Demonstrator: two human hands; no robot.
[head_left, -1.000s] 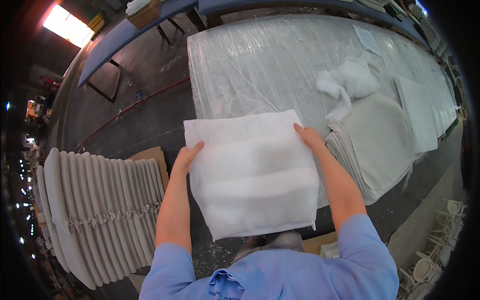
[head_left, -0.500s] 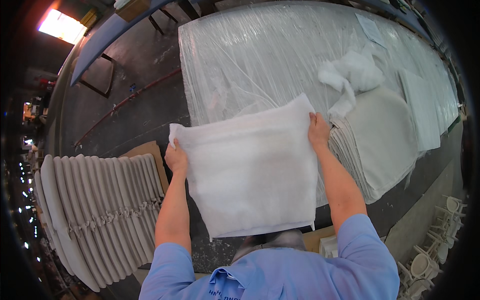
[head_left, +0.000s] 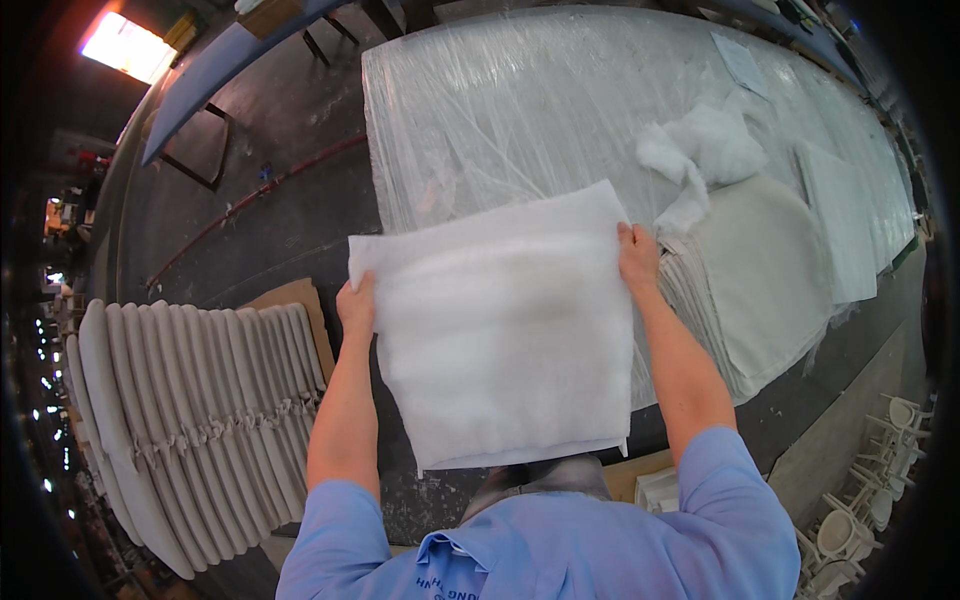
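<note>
I hold a square sheet of thick white wadding (head_left: 500,330) up in front of me. My left hand (head_left: 356,305) grips its upper left edge and my right hand (head_left: 637,255) grips its upper right edge. The sheet hangs over the near edge of a long table covered in clear plastic film (head_left: 520,110). To the right of my right hand lies a stack of grey-white fabric covers (head_left: 750,280), with a loose clump of white fibre filling (head_left: 700,150) behind it.
A row of padded grey cushions (head_left: 180,420) stands on edge at the left, on brown cardboard (head_left: 300,300). A flat white panel (head_left: 845,220) lies at the table's right. White chairs (head_left: 860,500) are stacked at the lower right. Dark floor runs left of the table.
Both hands have moved from the sheet's sides to its top corners and lifted it higher and farther toward the table. The view has tilted a little to the right.
</note>
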